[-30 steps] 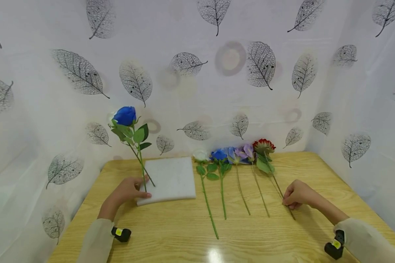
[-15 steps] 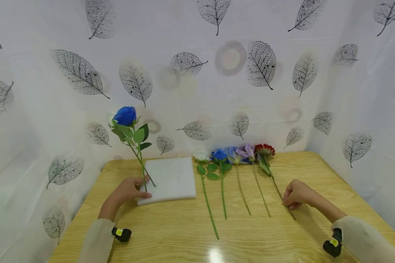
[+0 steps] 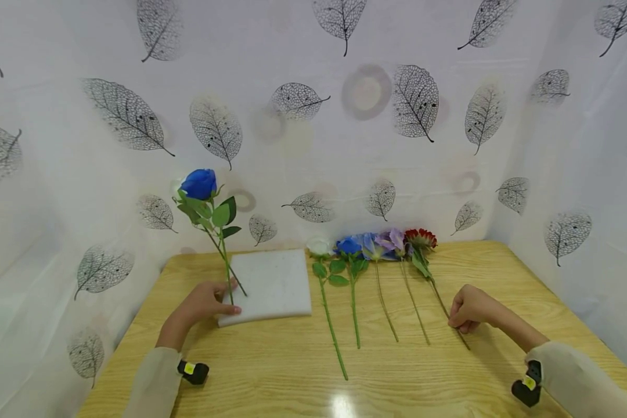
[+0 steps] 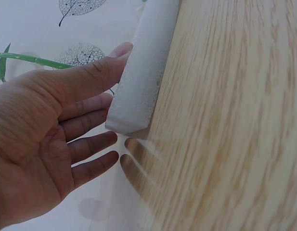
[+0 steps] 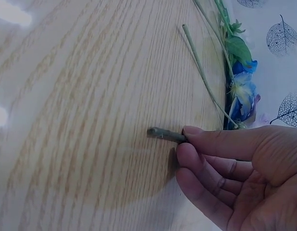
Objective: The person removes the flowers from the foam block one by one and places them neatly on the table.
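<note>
My left hand (image 3: 201, 302) rests at the left edge of a white foam block (image 3: 274, 284), thumb over its top and fairly straight fingers along its side. Two stems stand in the block, crossing each other. One bears a blue rose (image 3: 198, 184); a pale bloom peeks out behind it, mostly hidden. On the right, my right hand (image 3: 470, 310) pinches the lower stem of a red flower (image 3: 420, 239) between thumb and fingers. The right wrist view shows the cut stem end (image 5: 165, 134) sticking out past the fingertips.
Between block and right hand lie a white rose (image 3: 320, 248), a blue rose (image 3: 349, 247), a light-blue flower (image 3: 372, 248) and a purple flower (image 3: 394, 241), stems toward me. A leaf-printed curtain (image 3: 313, 145) encloses the wooden table (image 3: 271, 366).
The red flower has turned about its stem, its bloom and leaves shifting slightly, while the right hand keeps its pinch. The left hand and foam block look unmoved.
</note>
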Action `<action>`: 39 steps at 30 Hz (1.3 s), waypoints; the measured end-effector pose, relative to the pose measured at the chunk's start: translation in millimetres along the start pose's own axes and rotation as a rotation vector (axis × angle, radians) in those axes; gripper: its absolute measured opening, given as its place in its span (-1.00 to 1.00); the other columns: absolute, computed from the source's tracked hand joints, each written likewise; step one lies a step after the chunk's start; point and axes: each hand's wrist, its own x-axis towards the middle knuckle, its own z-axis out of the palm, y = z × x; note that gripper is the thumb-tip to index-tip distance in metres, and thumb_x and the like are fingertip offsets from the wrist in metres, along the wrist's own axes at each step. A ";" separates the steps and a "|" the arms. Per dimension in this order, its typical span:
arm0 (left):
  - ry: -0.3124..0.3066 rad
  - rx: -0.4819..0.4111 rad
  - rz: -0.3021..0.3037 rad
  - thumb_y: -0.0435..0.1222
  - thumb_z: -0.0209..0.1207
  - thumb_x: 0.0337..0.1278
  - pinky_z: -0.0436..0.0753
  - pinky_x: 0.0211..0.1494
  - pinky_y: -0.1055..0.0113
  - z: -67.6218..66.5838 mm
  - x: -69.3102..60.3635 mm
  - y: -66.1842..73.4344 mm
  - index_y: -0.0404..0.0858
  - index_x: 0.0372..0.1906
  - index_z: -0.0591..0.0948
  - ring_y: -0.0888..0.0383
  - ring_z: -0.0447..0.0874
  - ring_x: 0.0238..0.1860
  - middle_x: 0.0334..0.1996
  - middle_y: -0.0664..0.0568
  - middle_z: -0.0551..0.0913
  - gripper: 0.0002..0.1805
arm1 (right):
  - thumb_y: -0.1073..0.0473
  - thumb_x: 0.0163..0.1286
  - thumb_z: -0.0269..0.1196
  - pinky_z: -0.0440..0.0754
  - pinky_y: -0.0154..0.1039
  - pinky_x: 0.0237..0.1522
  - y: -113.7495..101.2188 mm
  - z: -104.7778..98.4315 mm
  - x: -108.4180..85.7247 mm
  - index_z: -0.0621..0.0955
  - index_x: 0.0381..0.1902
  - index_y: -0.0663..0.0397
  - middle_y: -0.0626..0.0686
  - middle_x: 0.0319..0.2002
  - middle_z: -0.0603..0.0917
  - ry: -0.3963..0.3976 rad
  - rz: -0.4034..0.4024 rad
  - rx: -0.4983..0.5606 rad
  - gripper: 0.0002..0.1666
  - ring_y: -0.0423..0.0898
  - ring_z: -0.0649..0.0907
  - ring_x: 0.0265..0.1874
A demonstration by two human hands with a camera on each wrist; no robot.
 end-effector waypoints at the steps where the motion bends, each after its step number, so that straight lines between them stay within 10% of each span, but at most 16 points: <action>1: -0.001 0.000 0.000 -0.02 0.58 -0.12 0.37 -0.21 0.25 0.0 0.1 0.0 -0.31 0.34 0.55 0.08 0.39 -0.25 -0.32 0.00 0.56 -0.12 | 0.42 0.17 0.43 0.75 -0.15 -0.53 -0.4 -0.2 0.1 0.70 -0.48 0.37 0.11 -0.62 0.72 -0.003 0.000 0.000 -0.91 -0.09 0.72 -0.64; 22: -0.001 -0.030 -0.016 -0.06 0.58 -0.12 0.30 -0.32 0.28 0.1 0.1 0.5 -0.34 0.30 0.58 0.11 0.31 -0.37 -0.49 0.06 0.33 -0.16 | 0.35 0.19 0.45 0.68 -0.20 -0.57 -3.6 -6.2 5.2 0.70 -0.49 0.35 0.13 -0.64 0.71 -0.037 -0.007 -0.007 -0.84 -0.09 0.68 -0.67; 39: -0.006 -0.015 0.000 -0.04 0.58 -0.11 0.31 -0.30 0.28 -0.4 0.5 0.2 -0.32 0.33 0.55 0.12 0.32 -0.35 -0.46 0.07 0.39 -0.14 | 0.29 0.35 0.36 0.75 -0.06 -0.44 -52.9 5.6 41.8 0.70 -0.41 0.43 0.09 -0.57 0.67 -0.005 -0.138 0.029 -0.77 -0.06 0.67 -0.58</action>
